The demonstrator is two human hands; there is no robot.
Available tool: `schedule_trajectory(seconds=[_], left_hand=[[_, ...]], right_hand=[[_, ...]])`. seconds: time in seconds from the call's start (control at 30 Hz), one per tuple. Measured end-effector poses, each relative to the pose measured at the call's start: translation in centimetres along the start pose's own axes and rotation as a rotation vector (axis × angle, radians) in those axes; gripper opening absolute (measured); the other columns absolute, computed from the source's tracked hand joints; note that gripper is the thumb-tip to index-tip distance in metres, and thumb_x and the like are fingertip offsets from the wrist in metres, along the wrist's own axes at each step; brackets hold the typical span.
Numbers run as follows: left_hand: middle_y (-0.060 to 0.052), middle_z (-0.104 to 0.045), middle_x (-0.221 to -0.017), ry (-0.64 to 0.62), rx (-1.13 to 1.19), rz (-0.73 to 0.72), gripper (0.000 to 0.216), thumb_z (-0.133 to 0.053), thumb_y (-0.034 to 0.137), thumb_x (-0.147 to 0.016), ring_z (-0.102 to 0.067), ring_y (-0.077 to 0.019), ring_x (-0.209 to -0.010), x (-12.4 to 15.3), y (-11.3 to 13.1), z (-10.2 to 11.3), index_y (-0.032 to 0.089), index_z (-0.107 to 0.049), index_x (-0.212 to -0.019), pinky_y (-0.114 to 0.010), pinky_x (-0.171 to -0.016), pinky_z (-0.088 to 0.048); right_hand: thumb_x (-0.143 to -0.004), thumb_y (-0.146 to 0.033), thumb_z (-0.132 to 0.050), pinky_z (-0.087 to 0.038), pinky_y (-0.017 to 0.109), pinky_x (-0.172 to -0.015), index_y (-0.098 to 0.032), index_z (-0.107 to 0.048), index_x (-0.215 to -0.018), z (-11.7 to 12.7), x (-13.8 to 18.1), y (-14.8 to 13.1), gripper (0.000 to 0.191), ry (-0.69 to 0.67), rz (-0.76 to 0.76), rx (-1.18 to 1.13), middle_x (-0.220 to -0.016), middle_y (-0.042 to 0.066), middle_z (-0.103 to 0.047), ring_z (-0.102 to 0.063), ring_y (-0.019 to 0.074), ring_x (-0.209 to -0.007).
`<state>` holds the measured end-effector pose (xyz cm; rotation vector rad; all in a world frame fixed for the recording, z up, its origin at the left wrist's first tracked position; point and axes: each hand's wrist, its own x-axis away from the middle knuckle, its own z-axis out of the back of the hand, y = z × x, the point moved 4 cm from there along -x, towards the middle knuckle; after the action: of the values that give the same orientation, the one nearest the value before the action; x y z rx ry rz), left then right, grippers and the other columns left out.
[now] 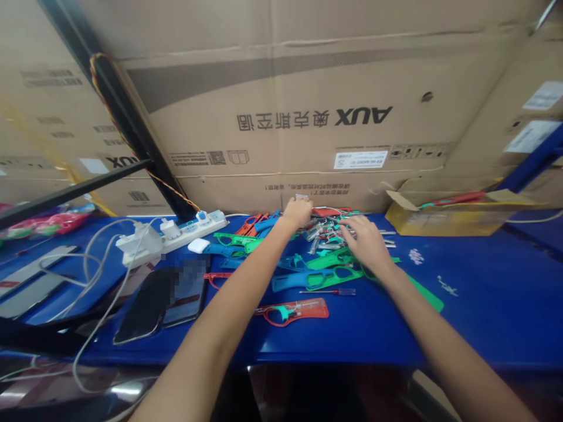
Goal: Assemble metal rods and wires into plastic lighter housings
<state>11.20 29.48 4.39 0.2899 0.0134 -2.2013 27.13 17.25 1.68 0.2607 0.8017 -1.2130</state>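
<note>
Cardboard boxes [308,117] stand behind the blue bench [484,305]. My right hand [367,243] has fingers spread over the metal pieces [321,231], with green frames [328,259] lying crosswise under the palm. My left hand [298,212] curls just left of them, farther away; if its fingers pinch something I cannot tell.

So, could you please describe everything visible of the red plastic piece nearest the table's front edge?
The red plastic piece is a long, flat shell with a loop at its left end, where a teal insert sits. It lies flat on the blue table, apart from the coloured pile; no hand touches it.
</note>
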Motion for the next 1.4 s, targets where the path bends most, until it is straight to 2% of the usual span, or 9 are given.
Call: schedule_trajectory(seconds=[0.13,0.33,0.57,0.77,0.93,1.1,1.23,1.3,1.4], left_hand=[[-0.012,-0.063,-0.131,0.005,0.08,0.062,0.037,-0.065,0.036,-0.099,-0.065,-0.0258,-0.113,-1.2,0.1,-0.1,0.016,-0.061,-0.13,-0.048,-0.095,-0.057],[-0.01,-0.071,-0.116,0.127,0.391,0.207,0.022,-0.067,0.031,-0.097,-0.068,-0.025,-0.11,0.8,-3.4,4.7,0.014,-0.07,-0.111,-0.048,-0.099,-0.054],[-0.016,-0.077,-0.115,0.4,0.956,0.291,0.038,-0.048,0.039,-0.101,-0.074,-0.0238,-0.105,12.6,-1.3,5.4,0.011,-0.067,-0.119,-0.035,-0.09,-0.057],[-0.007,-0.078,-0.104,0.686,1.781,0.401,0.028,-0.082,0.036,-0.078,-0.073,-0.018,-0.098,20.9,4.0,1.8,0.017,-0.074,-0.097,-0.028,-0.093,-0.055],[-0.005,-0.075,-0.107,0.751,1.555,0.512,0.013,-0.079,0.031,-0.082,-0.072,-0.0208,-0.102,23.9,6.3,1.3,0.019,-0.078,-0.087,-0.029,-0.092,-0.057],[-0.008,-0.072,-0.122,0.603,1.387,0.464,0.016,-0.076,0.035,-0.088,-0.069,-0.0263,-0.116,26.8,6.7,0.3,0.023,-0.08,-0.097,-0.035,-0.099,-0.059],[-0.009,-0.062,-0.142,0.623,1.263,0.349,0.057,-0.08,0.033,-0.086,-0.066,-0.0268,-0.124,30.2,3.7,-0.1,0.031,-0.061,-0.139,-0.041,-0.108,-0.055],[-0.008,-0.062,-0.142,0.712,1.136,0.356,0.058,-0.078,0.033,-0.088,-0.064,-0.0264,-0.128,31.8,1.2,0.4,0.032,-0.055,-0.141,-0.042,-0.11,-0.053],[-0.007,-0.063,-0.141,0.57,0.92,0.345,0.055,-0.072,0.035,-0.094,-0.063,-0.0243,-0.128,32.4,-1.6,1.0,0.033,-0.052,-0.145,-0.042,-0.112,-0.051]], right_hand=[[-0.1,-0.03,-0.047,-0.05,0.046,-0.088,-0.018,-0.073,-0.102,0.7,0.1,0.6,0.029,0.021,-0.03,-0.01,-0.106,0.014,-0.076,-0.066,0.031,-0.102],[-0.1,-0.033,-0.048,-0.051,0.047,-0.089,-0.018,-0.073,-0.103,1.4,0.0,-0.2,0.029,0.026,-0.049,-0.09,-0.107,0.014,-0.075,-0.066,0.0323,-0.105],[-0.104,-0.042,-0.048,-0.057,0.043,-0.093,-0.022,-0.072,-0.117,1.5,0.2,-4.3,0.034,-0.048,0.0,-0.281,-0.114,0.008,-0.078,-0.072,0.0261,-0.106],[-0.102,-0.04,-0.055,-0.058,0.046,-0.101,-0.022,-0.048,-0.152,1.9,3.0,-13.0,0.054,-0.159,0.203,-0.343,-0.14,0.012,-0.067,-0.067,0.0272,-0.124],[-0.101,-0.033,-0.054,-0.063,0.041,-0.08,-0.019,-0.058,-0.141,2.2,6.2,-16.7,0.043,0.05,0.128,-0.177,-0.113,0.013,-0.078,-0.077,0.028,-0.096],[-0.099,-0.028,-0.053,-0.06,0.041,-0.079,-0.018,-0.053,-0.143,2.8,7.8,-16.6,0.044,0.028,0.195,-0.066,-0.111,0.015,-0.076,-0.074,0.0282,-0.095],[-0.094,-0.03,-0.059,-0.06,0.042,-0.077,-0.018,-0.057,-0.127,3.0,8.8,-13.9,0.035,-0.063,0.212,-0.08,-0.101,0.012,-0.074,-0.072,0.028,-0.087],[-0.092,-0.029,-0.061,-0.06,0.042,-0.078,-0.02,-0.058,-0.122,3.1,9.4,-12.4,0.032,-0.088,0.182,-0.113,-0.102,0.01,-0.073,-0.071,0.0272,-0.089],[-0.094,-0.027,-0.062,-0.059,0.041,-0.085,-0.023,-0.059,-0.123,3.0,10.3,-11.0,0.03,-0.14,0.18,-0.21,-0.107,0.008,-0.073,-0.07,0.0245,-0.096]])
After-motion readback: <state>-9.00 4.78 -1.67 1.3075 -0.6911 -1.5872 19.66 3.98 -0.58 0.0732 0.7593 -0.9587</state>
